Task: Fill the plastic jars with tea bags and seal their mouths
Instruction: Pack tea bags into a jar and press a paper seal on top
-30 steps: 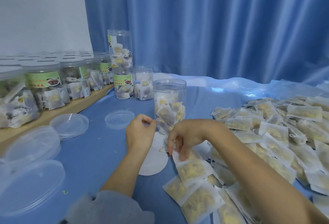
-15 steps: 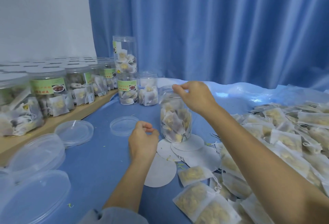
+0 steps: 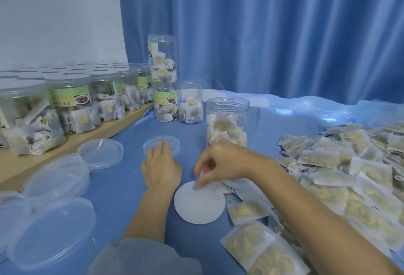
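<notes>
An open clear plastic jar [image 3: 227, 121] stands upright on the blue cloth, filled with tea bags and without a lid. Just in front of it, my right hand [image 3: 220, 163] curls downward and its fingertips pinch the far edge of a round white seal disc [image 3: 199, 205]. More discs lie partly hidden under that hand. My left hand [image 3: 161, 165] lies flat with straight fingers, whose tips rest on a small clear lid [image 3: 172, 142] left of the jar.
A large pile of loose tea bags [image 3: 349, 165] covers the right side and reaches the near edge. Several clear lids [image 3: 100, 153] lie at the left. Sealed labelled jars [image 3: 70, 104] line a wooden shelf, and three more jars [image 3: 165, 104] are stacked behind.
My right hand came down from the jar's mouth to the seal discs. My left hand uncurled and slid forward onto the small lid.
</notes>
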Tool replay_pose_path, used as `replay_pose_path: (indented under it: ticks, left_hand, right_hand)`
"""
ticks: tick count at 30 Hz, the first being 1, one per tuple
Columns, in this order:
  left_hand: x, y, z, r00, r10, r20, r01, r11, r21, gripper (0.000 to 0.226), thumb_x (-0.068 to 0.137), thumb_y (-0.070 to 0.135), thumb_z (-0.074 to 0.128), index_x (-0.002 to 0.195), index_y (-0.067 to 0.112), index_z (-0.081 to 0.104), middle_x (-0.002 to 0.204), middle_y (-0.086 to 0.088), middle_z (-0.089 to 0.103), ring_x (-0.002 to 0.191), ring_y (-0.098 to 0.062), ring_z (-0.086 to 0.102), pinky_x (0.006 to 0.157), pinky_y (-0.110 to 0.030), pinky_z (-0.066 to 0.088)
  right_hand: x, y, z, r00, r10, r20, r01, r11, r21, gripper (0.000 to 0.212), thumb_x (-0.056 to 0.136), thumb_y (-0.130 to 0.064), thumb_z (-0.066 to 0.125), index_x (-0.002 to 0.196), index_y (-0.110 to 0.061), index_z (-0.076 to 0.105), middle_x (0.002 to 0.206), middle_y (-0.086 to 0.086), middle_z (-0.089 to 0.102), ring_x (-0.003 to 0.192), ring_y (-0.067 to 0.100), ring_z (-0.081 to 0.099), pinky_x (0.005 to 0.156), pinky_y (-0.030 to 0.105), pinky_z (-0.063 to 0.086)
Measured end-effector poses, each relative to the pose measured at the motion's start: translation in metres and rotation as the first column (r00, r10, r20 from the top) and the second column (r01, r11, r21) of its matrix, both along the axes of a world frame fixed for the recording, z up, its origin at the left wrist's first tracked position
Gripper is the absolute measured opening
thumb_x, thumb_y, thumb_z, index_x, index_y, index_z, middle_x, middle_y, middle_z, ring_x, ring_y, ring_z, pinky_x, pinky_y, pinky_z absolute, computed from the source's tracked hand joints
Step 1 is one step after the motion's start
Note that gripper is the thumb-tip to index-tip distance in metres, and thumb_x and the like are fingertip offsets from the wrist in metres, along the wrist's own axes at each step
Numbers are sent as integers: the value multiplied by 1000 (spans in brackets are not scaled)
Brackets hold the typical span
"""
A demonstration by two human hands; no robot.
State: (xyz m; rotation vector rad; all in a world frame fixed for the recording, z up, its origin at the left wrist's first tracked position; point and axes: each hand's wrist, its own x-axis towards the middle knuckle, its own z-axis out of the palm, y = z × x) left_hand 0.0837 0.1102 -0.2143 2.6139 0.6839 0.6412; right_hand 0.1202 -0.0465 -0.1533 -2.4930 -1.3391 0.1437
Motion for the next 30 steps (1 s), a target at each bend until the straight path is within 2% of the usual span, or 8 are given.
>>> replay_pose_path:
  ticks: [4,10,13,16,18,21,26,30]
  left_hand:
    - [1,1,-5,980,1,-200,3,1000,20,54,98,21,36,149,24,17,154,5,24,146,-22,4,114,-48,8]
    - [1,-1,-5,992,110,-56,-102,988,119,26,94,18,46,118,17,55,124,-11,43,116,-31,33,97,-34,25]
    - [0,-2,-3,968,114,225,-106,993,-45,16,93,9,47,103,9,60,117,-13,46,113,-30,34,92,-33,26]
    - [-1,-2,7,770,223,597,-24,946,-322,20,99,10,35,99,6,55,101,-11,53,100,-28,45,80,-32,31]
    - [-2,0,14,621,397,676,112,808,-578,23,101,15,29,88,14,49,84,-1,53,78,-19,51,67,-22,36]
    - [-1,9,21,539,629,560,356,432,-829,30,99,12,28,76,18,46,66,2,40,54,-11,39,52,-18,36]
    - [-3,13,24,670,658,344,552,-131,-824,30,96,3,30,71,13,44,63,0,36,49,-11,29,42,-20,28]
    - [-12,9,22,784,412,465,620,-478,-622,18,69,-4,32,65,13,35,47,1,38,32,-10,31,33,-12,24]
  right_hand:
    - [-5,10,-16,996,45,-72,-56,985,-161,67,65,-48,80,125,-32,55,120,-14,54,108,8,49,94,25,40]
    - [-3,11,-20,990,33,-134,-45,995,-88,69,65,-39,84,127,-32,54,105,-17,51,101,6,45,91,23,38]
    - [-2,15,-25,999,27,-31,-27,1000,-10,61,65,-37,84,121,-29,61,99,-8,51,96,11,44,88,23,38]
    - [1,15,-28,999,-45,-31,52,959,279,29,71,-29,81,98,-23,72,83,-8,52,80,9,48,77,20,40]
    - [3,14,-28,988,-60,-140,117,886,449,16,73,-23,80,87,-23,72,80,-10,55,74,3,51,74,18,42]
    - [2,12,-24,927,9,-374,238,757,608,15,76,-16,77,78,-25,67,79,-9,65,70,0,58,69,14,46]
    - [0,5,-6,790,195,-582,464,430,774,7,85,-12,67,87,-17,65,70,-8,71,63,4,65,50,17,49]
    - [0,0,5,787,191,-587,525,291,800,9,85,-14,67,93,-18,65,76,-6,73,68,6,67,54,20,52]
